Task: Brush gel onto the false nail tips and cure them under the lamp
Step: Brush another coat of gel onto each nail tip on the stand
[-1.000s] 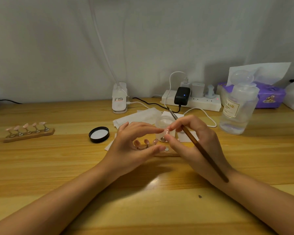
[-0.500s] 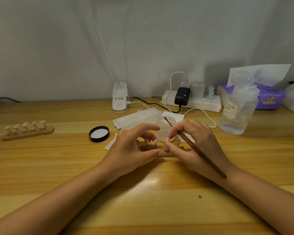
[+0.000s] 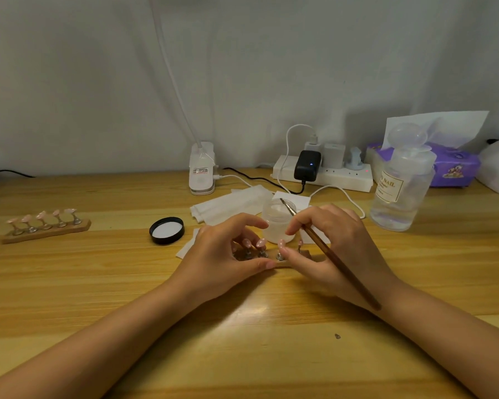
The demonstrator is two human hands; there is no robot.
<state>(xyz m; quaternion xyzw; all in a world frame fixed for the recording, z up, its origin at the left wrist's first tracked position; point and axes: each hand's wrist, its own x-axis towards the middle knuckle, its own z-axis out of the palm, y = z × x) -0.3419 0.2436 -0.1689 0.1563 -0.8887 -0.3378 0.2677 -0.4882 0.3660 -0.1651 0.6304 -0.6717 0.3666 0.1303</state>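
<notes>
Centre of frame: both hands meet over a small wooden nail stand (image 3: 283, 263) on the wooden desk (image 3: 242, 355).
Left hand (image 3: 228, 254): fingers curved; thumb tip touches the stand's near edge, forefinger arches above the tips; it grasps nothing that can be seen.
Right hand (image 3: 337, 246): grips a brown-handled brush (image 3: 329, 251) lying across the hand, bristles pointing toward the upper left over the gel jar (image 3: 278, 220); thumb tip rests beside a metal peg base on the stand.
False nail tips (image 3: 261, 242): pink, mounted on pegs in the stand, partly hidden by the fingers.
Gel jar: open, translucent, just behind the stand.
Jar lid (image 3: 166, 230): black, lying inside-up, left of centre.
Second stand (image 3: 45, 224): at left of frame, bearing five pink tips.
Lamp base (image 3: 201, 168): white, upper centre, its neck rising out of frame.
Upper right: power strip (image 3: 323, 175), clear bottle (image 3: 401, 182), purple tissue pack (image 3: 455, 165).
Behind jar: white wipes (image 3: 228, 204).
</notes>
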